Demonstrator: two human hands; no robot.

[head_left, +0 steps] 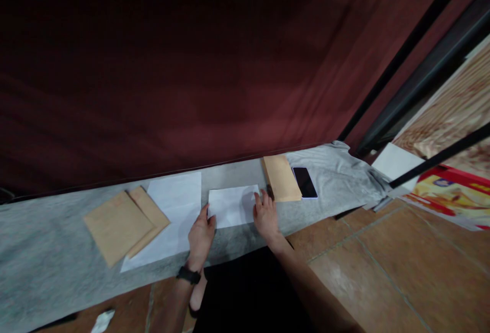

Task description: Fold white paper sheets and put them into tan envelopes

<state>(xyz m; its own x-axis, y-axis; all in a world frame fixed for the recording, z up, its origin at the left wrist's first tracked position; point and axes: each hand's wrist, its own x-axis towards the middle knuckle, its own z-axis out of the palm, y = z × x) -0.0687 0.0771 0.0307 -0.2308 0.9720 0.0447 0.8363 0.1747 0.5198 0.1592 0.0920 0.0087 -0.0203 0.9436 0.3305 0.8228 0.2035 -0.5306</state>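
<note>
A white sheet of paper (231,208), shaped like a short wide rectangle and perhaps folded, lies in front of me on the grey cloth. My left hand (202,233) grips its left edge between thumb and fingers. At its right edge, my right hand (266,215) has thumb and fingers bent around the border. Larger white paper (179,205) lies to the left, partly under two brown envelopes (118,226) that overlap each other. Just beyond my right hand rests a stack of brown envelopes (282,180).
A dark-screened phone (305,182) lies right of the envelope stack. The grey cloth (46,241) covers a long narrow surface against a dark red panel (214,78). Right are black bars, a red and yellow box (455,195) and tiled floor (367,272). Crumpled white tissue (102,321) lies below left.
</note>
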